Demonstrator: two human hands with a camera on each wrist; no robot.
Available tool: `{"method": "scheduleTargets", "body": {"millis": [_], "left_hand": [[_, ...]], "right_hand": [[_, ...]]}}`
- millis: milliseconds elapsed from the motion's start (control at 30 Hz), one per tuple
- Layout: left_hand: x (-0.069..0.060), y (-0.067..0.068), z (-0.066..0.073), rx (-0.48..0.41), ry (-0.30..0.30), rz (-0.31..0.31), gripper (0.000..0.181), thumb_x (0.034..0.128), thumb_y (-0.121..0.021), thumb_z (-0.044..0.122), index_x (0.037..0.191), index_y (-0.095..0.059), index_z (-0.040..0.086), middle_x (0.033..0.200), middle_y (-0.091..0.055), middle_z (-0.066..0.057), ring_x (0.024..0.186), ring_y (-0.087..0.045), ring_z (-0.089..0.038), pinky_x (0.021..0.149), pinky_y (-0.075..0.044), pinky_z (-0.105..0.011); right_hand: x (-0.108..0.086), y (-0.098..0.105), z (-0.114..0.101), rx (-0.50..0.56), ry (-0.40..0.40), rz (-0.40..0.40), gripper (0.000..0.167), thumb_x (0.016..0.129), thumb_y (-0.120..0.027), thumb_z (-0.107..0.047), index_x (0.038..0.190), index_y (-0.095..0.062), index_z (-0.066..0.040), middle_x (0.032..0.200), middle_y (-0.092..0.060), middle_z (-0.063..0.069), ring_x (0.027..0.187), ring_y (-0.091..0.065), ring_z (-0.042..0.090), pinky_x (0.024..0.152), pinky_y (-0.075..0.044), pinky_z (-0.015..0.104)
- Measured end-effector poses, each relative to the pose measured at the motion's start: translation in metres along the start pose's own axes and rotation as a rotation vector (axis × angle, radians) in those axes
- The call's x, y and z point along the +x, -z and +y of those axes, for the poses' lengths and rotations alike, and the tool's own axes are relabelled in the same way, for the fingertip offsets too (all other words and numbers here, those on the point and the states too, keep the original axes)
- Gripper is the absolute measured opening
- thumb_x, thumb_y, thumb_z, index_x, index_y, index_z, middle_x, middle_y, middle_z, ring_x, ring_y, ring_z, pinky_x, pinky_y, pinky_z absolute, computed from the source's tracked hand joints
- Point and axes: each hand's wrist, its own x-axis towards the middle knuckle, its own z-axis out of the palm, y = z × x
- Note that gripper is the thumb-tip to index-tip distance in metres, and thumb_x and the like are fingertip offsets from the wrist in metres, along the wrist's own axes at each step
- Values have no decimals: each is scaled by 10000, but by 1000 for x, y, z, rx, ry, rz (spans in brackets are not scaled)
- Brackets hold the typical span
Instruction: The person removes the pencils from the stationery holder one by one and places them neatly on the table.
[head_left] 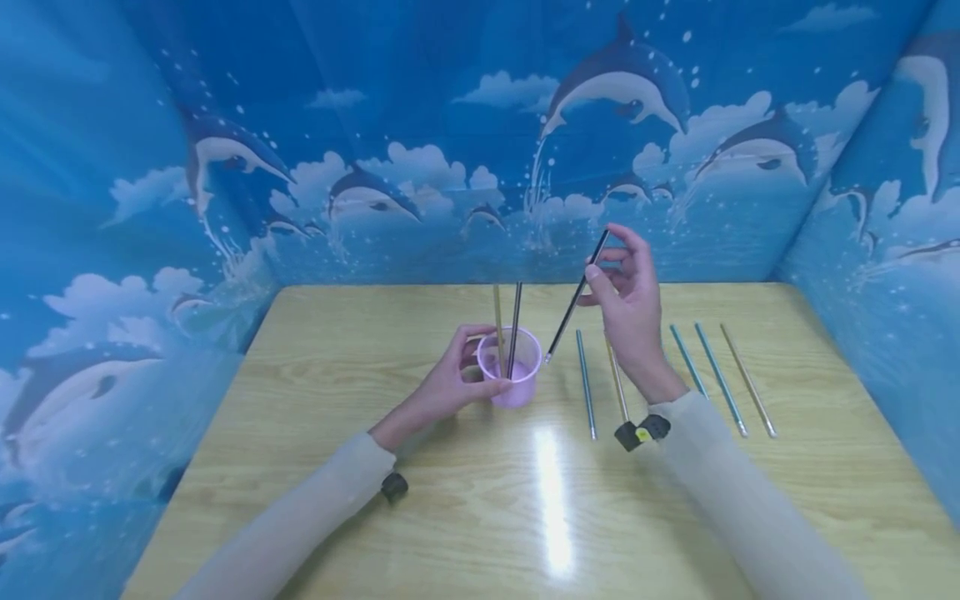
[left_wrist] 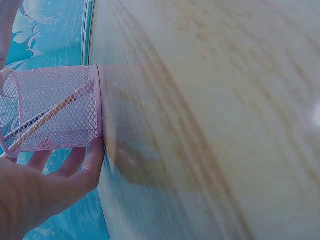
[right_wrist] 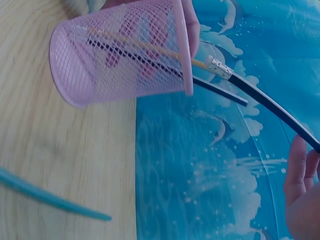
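Note:
A pink mesh pencil cup (head_left: 517, 396) stands upright on the table. My left hand (head_left: 453, 375) holds it from the left, thumb along the front and fingers round the far side; in the left wrist view, fingertips of that hand (left_wrist: 55, 195) reach near its base. Inside lean a gold pencil (head_left: 497, 312) and a black pencil (head_left: 517, 308). Right of the cup and above the table, my right hand (head_left: 630, 300) pinches another black pencil (head_left: 573, 304) near its upper end. That pencil slants, its silver-banded end (right_wrist: 219, 67) pointing down beside the cup's rim.
On the wooden table (head_left: 337, 517), right of the cup, lie a teal pencil (head_left: 585, 383) and a gold pencil (head_left: 618, 379), partly under the right arm. Farther right are two more teal pencils (head_left: 722, 379) and a gold one (head_left: 748, 379). A dolphin-print curtain (head_left: 420, 83) encloses the back and sides.

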Motion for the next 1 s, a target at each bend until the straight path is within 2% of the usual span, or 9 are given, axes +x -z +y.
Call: {"method": "scheduleTargets", "body": {"millis": [467,733,867,1000], "left_hand": [[1,1,-1,-8,-18,0,852,910,-892,94,1592,-394,211,1600,-521,-145,1406,-545,-384,1093,-564,-533],[0,1,0,-13,-12,5,850,907,-895,106,1589,-398,208,1587,-532,-119,1409,-543,-392,1090,-568,-527],[1,0,0,-15,-13,0,849,908,-895,110,1589,-398,209,1592,-528,-119,1407,-545,-383,1088,-571,-517],[1,0,0,-12,-10,-3,851,902,-899,104,1584,-401,211,1593,-529,-109,1406,-547,-370,1087,-572,-509]], "right_hand": [[1,46,-8,-46,-49,15,518,1099,-617,-21,1587,-503,-151,1158,-604,118,940,-671,230,703,-663,287],[-3,73,-9,-45,-103,-12,539,1092,-622,-7,1599,-490,-134,1155,-579,122,1118,-676,239,710,-660,264],[-7,87,-7,-69,-145,-33,538,1082,-635,2,1582,-511,-152,1163,-594,122,1015,-680,198,696,-654,249],[-11,106,-4,-122,-207,-94,544,1081,-642,-1,1585,-510,-157,1174,-603,101,944,-661,176,692,-647,243]]}}
